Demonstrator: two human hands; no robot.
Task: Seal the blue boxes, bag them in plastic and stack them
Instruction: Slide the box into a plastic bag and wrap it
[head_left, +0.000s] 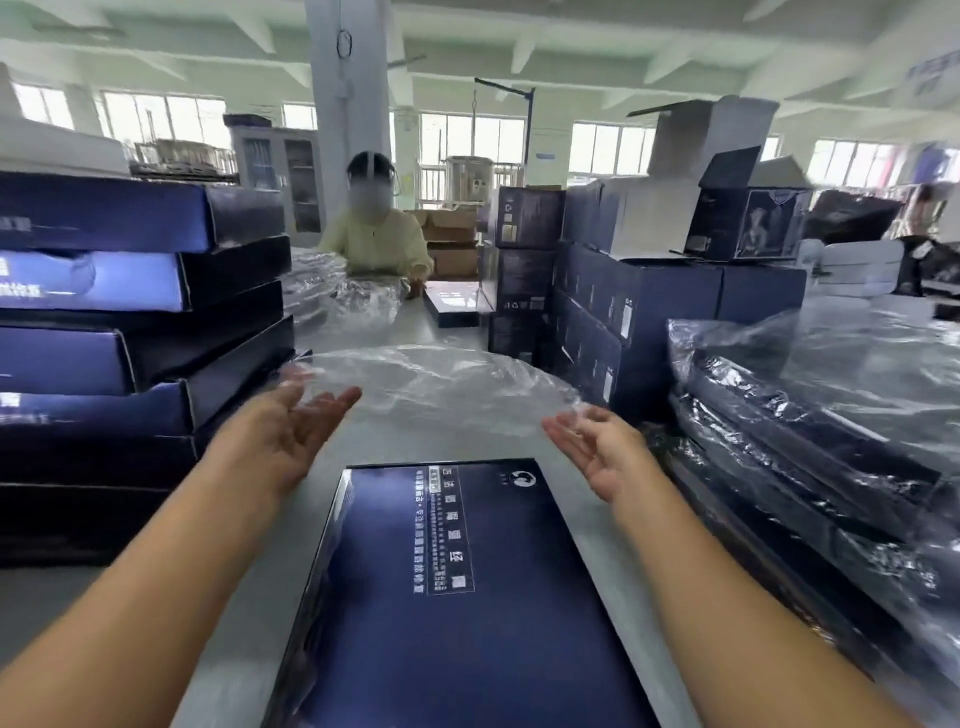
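Dark blue, flat rectangular cardboard box (457, 597), glossy, white print illegible, lies lower centre. Mid-frame, left hand (291, 431) and right hand (597, 452), released with fingers straight, are at the near edge of a crinkled clear plastic bag (431, 384).

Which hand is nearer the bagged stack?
Right. The right hand is open just left of the bagged stack; the left hand is farther, on the other side of the flat blue box, beside the unbagged stack.
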